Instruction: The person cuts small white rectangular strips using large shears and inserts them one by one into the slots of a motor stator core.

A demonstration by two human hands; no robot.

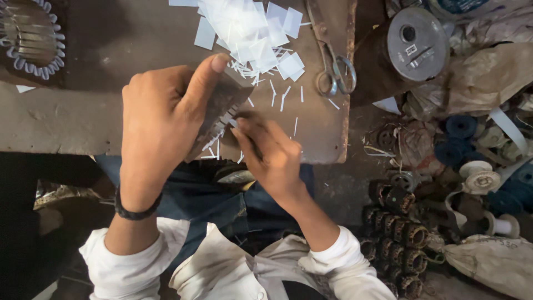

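My left hand (pixel 161 116) grips a dark round metal stator core (pixel 222 108) and holds it tilted over the front of the worn workbench (pixel 66 116). White paper strips stick out of the core's slots. My right hand (pixel 266 153) is at the core's lower face, fingers pinched at a white strip there. Whether a tool is in those fingers cannot be told. A pile of cut white paper pieces (pixel 250 33) lies on the bench just beyond the core, with thin white slivers (pixel 283 97) scattered around it.
Metal scissors (pixel 333 61) lie on the bench to the right of the paper. A wound stator (pixel 30 36) sits at the far left corner. Right of the bench are a grey metal motor cover (pixel 416 36), sacks, blue spools (pixel 461 128) and several wound cores (pixel 400 239) on the floor.
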